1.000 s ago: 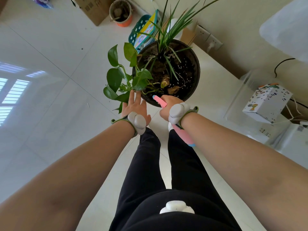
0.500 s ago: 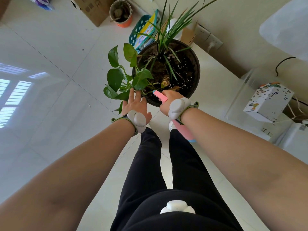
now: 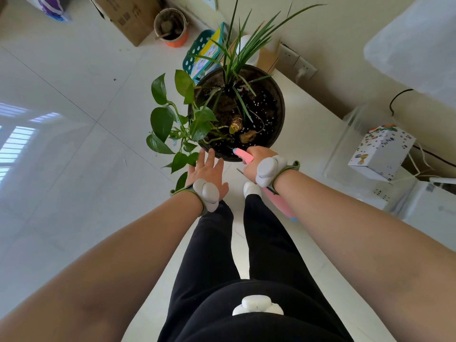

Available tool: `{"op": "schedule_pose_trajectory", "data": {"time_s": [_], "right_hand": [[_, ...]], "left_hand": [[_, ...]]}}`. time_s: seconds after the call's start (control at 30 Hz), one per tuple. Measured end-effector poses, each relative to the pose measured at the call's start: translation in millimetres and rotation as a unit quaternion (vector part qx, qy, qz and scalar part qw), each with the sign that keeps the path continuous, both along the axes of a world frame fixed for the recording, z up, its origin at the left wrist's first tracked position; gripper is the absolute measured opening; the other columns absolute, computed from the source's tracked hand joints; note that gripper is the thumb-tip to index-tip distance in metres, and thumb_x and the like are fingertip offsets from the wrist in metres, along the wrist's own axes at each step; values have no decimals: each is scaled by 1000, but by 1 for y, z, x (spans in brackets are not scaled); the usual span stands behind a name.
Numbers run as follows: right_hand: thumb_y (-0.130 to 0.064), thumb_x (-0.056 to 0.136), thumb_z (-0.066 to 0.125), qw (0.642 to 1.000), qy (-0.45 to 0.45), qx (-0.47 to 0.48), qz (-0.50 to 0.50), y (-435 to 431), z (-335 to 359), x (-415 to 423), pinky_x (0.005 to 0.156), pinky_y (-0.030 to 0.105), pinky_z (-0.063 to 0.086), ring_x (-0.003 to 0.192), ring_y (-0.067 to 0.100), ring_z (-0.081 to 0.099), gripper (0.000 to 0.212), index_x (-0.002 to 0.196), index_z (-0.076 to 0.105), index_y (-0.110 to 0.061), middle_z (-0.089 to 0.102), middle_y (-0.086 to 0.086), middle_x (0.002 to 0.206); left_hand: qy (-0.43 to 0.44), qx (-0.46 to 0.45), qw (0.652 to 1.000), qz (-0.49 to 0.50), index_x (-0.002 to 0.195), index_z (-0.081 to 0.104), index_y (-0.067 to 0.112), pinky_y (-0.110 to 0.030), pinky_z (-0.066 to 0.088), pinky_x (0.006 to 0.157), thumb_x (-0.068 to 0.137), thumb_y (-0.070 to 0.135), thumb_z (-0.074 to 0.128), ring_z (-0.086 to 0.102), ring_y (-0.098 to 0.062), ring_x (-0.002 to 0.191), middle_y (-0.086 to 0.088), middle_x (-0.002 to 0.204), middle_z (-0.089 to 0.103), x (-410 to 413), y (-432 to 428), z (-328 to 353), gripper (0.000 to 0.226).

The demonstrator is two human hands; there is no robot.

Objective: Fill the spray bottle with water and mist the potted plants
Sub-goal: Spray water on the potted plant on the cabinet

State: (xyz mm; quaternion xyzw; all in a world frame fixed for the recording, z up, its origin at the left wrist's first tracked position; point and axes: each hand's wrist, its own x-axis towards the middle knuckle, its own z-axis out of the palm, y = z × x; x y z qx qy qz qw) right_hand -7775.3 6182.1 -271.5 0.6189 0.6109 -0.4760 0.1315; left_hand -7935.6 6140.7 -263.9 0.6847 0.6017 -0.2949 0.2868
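- Dark round pot (image 3: pixel 282 112) of soil holds a broad-leaved vine (image 3: pixel 161 120) spilling left and narrow grassy leaves (image 3: pixel 243 53) rising.
- Pink spray bottle (image 3: pixel 243 156), gripped in the right hand (image 3: pixel 255 159), tilted, nozzle over the pot's near rim.

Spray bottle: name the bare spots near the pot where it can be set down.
Widest: the floor tiles left of the pothos leaves. Also the white strip between the black pot and the patterned box. Crowded behind the pot: teal basket, orange bucket, cardboard box.
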Motion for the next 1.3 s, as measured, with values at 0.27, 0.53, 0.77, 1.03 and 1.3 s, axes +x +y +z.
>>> {"op": "schedule_pose_trajectory", "data": {"time_s": [0.27, 0.53, 0.77, 1.03, 1.3], "right_hand": [[-16, 75, 44, 998, -49, -37, 7, -6, 8, 27, 66, 28, 43, 69, 22, 54, 17, 78, 53, -30, 59, -6, 81], [-17, 86, 47, 996, -84, 10, -8, 9, 15, 62, 66, 28, 42, 70, 27, 52, 18, 87, 57, -33, 64, 1, 95], [-16, 88, 46, 995, -77, 42, -41, 28, 21, 71, 72, 29, 48, 77, 30, 57, 27, 106, 62, -30, 59, -2, 98], [-17, 90, 45, 997, -25, 27, -65, 20, 21, 52, 89, 35, 49, 96, 35, 58, 34, 121, 59, -21, 64, 6, 108], [-13, 85, 46, 992, -26, 46, -115, 26, 29, 33, 76, 33, 50, 86, 30, 60, 25, 107, 57, -14, 64, 2, 109]], "left_hand": [[-18, -5, 1000, -14, 150, 6, 23, -50, 8, 116, 88, 46, 50, -8, -32, 145, -6, 159, -5, 24, -8, -11, 80], [-27, -13, 999, -29, 150, 4, 21, -47, 7, 117, 87, 43, 52, -6, -31, 146, -10, 159, -5, 30, -9, -12, 82], [-25, -18, 999, -43, 150, 3, 20, -46, 5, 118, 89, 39, 51, -6, -30, 146, -10, 159, -5, 29, -5, -7, 80], [-29, -30, 998, -54, 150, 2, 19, -45, 6, 119, 90, 37, 50, -5, -29, 146, -10, 159, -5, 27, 0, 0, 79], [-52, 71, 995, -45, 149, 13, 19, -46, 6, 118, 90, 37, 50, -3, -30, 146, -10, 158, 4, 21, 9, 17, 72]]}}
